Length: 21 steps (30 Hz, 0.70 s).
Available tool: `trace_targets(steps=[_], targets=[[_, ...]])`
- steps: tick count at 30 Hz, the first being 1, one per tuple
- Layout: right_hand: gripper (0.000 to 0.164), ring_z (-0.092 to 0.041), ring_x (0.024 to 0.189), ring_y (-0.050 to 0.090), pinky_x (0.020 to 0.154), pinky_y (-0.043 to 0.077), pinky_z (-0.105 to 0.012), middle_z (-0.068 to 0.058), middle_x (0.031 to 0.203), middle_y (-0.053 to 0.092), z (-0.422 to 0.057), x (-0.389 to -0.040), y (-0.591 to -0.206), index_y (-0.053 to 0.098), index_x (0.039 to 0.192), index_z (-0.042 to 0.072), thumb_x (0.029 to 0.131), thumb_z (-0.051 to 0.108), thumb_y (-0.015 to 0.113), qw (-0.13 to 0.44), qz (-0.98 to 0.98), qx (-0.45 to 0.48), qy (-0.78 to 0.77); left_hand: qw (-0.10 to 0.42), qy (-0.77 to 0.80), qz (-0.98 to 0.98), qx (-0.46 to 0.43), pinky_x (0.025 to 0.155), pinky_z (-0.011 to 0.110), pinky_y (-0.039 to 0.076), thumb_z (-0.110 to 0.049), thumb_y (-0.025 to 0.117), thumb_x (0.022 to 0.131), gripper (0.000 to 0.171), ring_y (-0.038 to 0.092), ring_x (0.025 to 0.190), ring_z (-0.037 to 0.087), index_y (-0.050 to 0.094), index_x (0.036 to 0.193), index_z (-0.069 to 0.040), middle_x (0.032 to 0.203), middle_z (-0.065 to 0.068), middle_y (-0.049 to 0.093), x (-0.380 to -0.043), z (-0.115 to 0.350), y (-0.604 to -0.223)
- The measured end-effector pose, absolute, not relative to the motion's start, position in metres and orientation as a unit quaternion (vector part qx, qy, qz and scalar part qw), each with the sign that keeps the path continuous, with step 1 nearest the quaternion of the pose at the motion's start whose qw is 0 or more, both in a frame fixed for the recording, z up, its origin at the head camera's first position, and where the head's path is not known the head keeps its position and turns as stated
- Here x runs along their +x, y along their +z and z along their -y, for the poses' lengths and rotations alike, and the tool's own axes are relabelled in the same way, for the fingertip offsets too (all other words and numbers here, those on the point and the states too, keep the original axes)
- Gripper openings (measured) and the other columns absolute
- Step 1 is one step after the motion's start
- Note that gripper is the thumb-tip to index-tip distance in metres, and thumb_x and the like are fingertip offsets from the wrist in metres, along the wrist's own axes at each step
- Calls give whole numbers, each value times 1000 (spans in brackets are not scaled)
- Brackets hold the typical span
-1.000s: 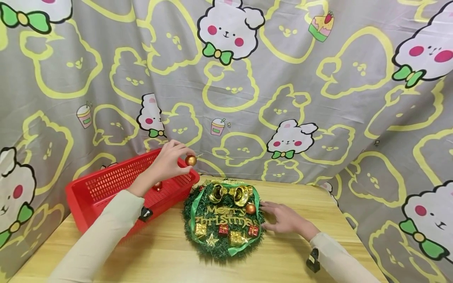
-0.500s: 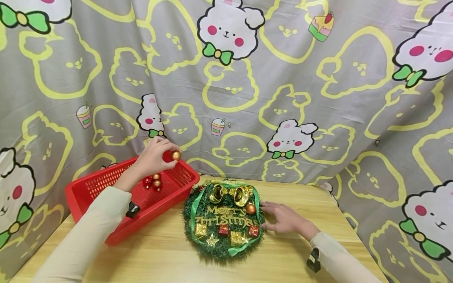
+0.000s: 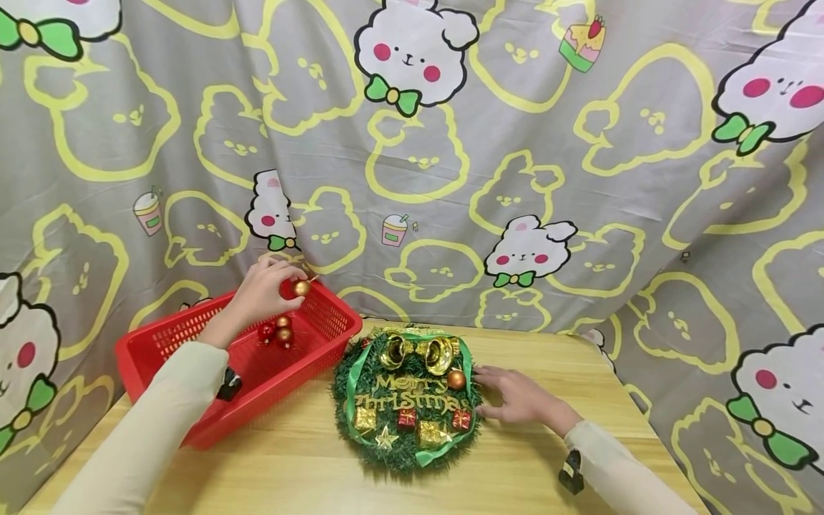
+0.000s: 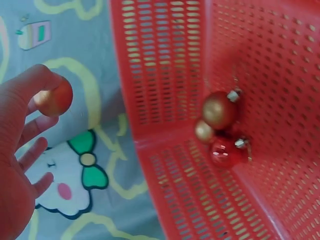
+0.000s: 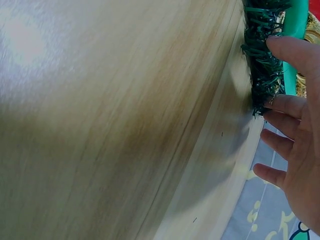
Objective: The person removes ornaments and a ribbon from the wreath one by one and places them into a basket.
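Head view's got the left hand (image 3: 267,290) pinching a gold bauble (image 3: 301,288) by the red basket (image 3: 277,391), right hand (image 3: 515,397) relaxed against the wreath (image 3: 412,395), so I'd pinch lightly and brace gently.

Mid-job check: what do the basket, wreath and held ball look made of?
Basket: likely plastic, glossy red, with regular slotted walls. Wreath: probably plastic tinsel; shiny, strip-like green needles. Held ball: satin gold coating with soft highlight; plastic or glass, I can't tell.

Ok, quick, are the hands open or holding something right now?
Left hand: holding a gold bauble, pinched.
Right hand: open, touching the wreath at its edge.
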State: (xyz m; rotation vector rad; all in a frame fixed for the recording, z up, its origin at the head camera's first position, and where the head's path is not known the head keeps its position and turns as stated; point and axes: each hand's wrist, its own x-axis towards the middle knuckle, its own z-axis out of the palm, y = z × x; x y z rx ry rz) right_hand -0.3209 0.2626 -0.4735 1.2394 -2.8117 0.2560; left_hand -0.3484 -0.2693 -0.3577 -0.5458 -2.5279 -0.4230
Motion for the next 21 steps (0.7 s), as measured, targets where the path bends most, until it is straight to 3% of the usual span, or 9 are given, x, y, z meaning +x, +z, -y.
trace_targets(steps=[6,16,21], targets=[[73,-43,134,54,109,44,-58,-23,149,53,-263,-322,-473,60,138,-1,93,55,65,29,912,401,78,239,-137,942,-193,87,56,40,-19,84,78,32,50,101,35,73,106,-7,103,11,70,-358,274,-372],[74,-44,135,53,110,43,-58,-24,149,53,-263,-322,-474,60,138,-2,93,56,64,24,913,400,81,222,-106,950,-191,84,52,40,-24,85,78,31,48,96,32,72,102,-10,97,8,70,-371,279,-391],[73,-45,135,53,110,43,-59,-24,149,53,-263,-323,-474,60,138,-2,93,55,65,26,911,403,83,198,-98,956,-193,88,55,39,-23,85,79,31,49,99,33,72,103,-8,93,7,66,-374,280,-397]])
